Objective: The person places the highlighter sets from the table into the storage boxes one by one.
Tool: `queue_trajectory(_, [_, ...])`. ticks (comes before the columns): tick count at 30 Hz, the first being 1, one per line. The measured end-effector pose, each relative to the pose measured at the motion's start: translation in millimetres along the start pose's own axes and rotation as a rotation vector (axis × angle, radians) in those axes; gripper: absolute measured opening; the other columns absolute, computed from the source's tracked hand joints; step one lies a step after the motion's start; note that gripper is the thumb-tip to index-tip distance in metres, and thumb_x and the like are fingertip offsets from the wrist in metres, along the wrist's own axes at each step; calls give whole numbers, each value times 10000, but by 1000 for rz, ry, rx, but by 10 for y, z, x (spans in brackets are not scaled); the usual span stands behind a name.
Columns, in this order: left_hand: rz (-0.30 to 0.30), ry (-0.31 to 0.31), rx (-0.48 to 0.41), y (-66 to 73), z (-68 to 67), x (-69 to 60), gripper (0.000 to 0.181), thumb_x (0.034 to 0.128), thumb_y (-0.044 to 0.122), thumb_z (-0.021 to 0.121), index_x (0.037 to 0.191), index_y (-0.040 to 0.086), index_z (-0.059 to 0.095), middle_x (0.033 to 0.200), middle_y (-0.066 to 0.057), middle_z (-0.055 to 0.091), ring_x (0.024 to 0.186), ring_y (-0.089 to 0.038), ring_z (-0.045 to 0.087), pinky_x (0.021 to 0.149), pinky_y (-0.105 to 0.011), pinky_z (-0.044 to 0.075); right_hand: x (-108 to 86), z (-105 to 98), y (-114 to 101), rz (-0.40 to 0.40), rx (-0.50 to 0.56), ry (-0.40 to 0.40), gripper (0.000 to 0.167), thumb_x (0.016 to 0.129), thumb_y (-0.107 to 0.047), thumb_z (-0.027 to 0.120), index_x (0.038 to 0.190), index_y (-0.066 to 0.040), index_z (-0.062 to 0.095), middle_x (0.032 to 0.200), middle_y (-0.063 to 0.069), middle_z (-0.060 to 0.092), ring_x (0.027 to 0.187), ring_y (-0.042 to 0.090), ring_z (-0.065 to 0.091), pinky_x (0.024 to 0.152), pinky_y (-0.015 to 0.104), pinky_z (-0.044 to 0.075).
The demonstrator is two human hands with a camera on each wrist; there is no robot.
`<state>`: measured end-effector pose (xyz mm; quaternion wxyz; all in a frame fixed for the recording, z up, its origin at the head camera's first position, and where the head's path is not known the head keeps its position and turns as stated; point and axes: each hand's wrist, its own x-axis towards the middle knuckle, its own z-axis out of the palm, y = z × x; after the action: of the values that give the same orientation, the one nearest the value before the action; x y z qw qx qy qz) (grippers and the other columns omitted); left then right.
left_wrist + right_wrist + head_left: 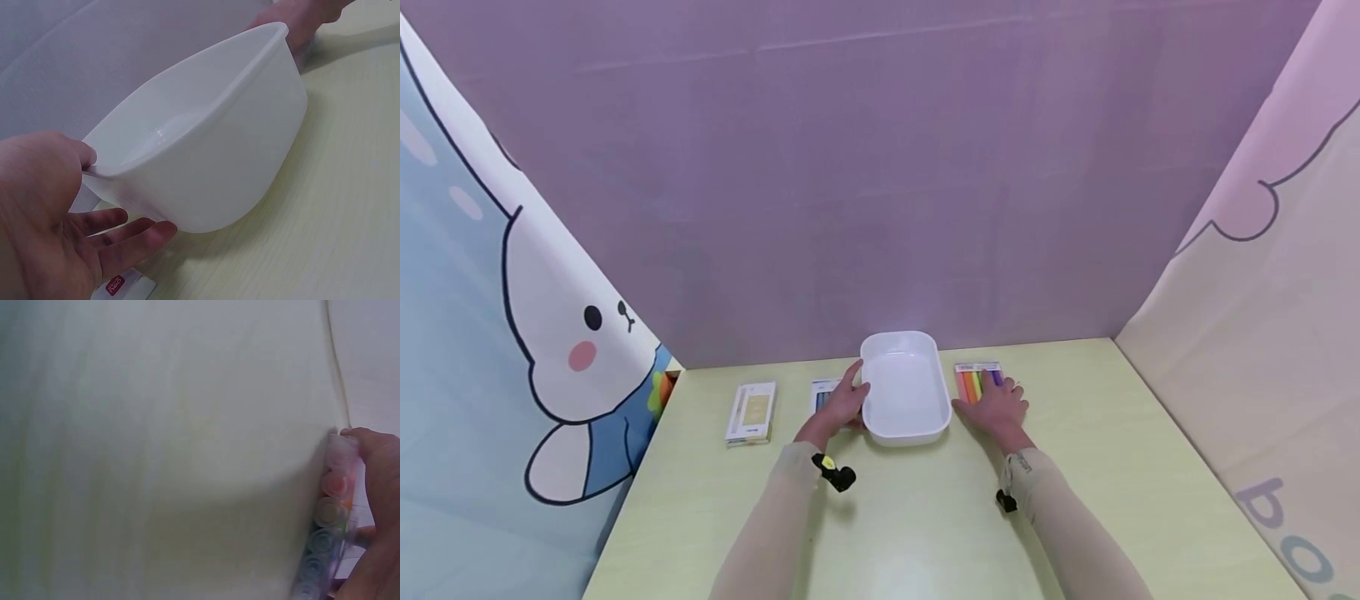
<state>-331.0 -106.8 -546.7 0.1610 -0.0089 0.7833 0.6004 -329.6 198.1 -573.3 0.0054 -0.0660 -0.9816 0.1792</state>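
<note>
A white plastic bin [906, 387] sits near the middle of the table's far side. My left hand [844, 404] grips its left wall: in the left wrist view the thumb hooks over the rim of the bin [206, 162], with the fingers against the outside. To the right of the bin, my right hand [1000, 408] holds a clear pack of coloured markers [967, 385]. In the right wrist view, the thumb is at one end of the marker pack [328, 512], while the other fingers are partly hidden behind it.
A flat pack with blue contents [822, 392] lies partly hidden behind my left hand. Further left lies a white box [751, 412] with a yellowish panel. A purple cloth wall [880, 183] stands along the table's back edge, and printed curtains hang at both sides.
</note>
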Motion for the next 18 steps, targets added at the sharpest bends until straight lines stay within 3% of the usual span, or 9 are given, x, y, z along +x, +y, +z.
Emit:
queue_trajectory(9, [-2, 17, -1, 3, 4, 11, 593, 1047, 291, 427, 1554, 370, 129, 1311, -252, 471, 727, -286, 657, 555, -434, 560, 91, 148, 54, 19, -6, 58, 920, 775, -614, 571, 1483, -79, 329, 1190, 310, 388, 1051, 446, 363, 854, 605, 359])
queue_trajectory(18, [1, 24, -12, -4, 12, -21, 594, 1046, 277, 424, 1557, 355, 132, 1325, -271, 464, 734, -283, 662, 572, -458, 564, 62, 132, 44, 26, 19, 68, 913, 753, -571, 598, 1473, -73, 338, 1161, 308, 394, 1031, 442, 380, 852, 609, 362])
